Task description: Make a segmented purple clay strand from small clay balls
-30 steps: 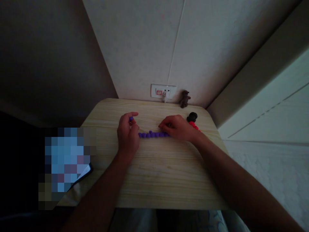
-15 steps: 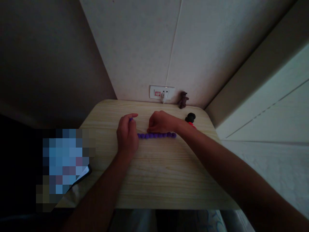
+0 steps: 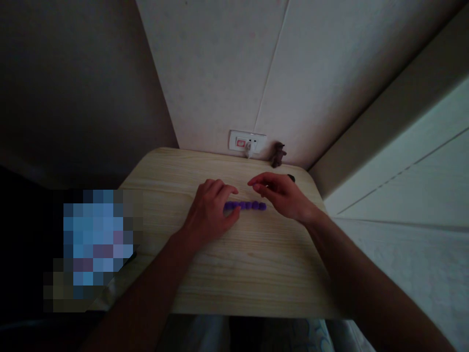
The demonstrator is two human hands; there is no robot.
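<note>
A row of small purple clay balls (image 3: pixel 248 206) lies across the wooden table, its left end hidden by my left hand (image 3: pixel 213 208). That hand is over the row with thumb and fingers spread to either side, the thumb tip by the near side of the balls. Just beyond the right end, my right hand (image 3: pixel 276 192) hovers with thumb and forefinger pinched on a small purple clay ball (image 3: pixel 255 186), mostly covered by the fingertips. Behind the right hand, only a bit of a black rounded object (image 3: pixel 291 178) shows.
Against the wall stands a brown figurine (image 3: pixel 278 154), near a wall socket (image 3: pixel 247 142) with a white plug. A blurred-out bright screen (image 3: pixel 97 239) is at the table's left edge. The wooden table (image 3: pixel 256 274) ends at a wall behind and a pale panel to the right.
My left hand has moved right over the row and spread its fingers; the purple piece seen in it is no longer visible there. My right hand has moved right, covering the red-and-black object.
</note>
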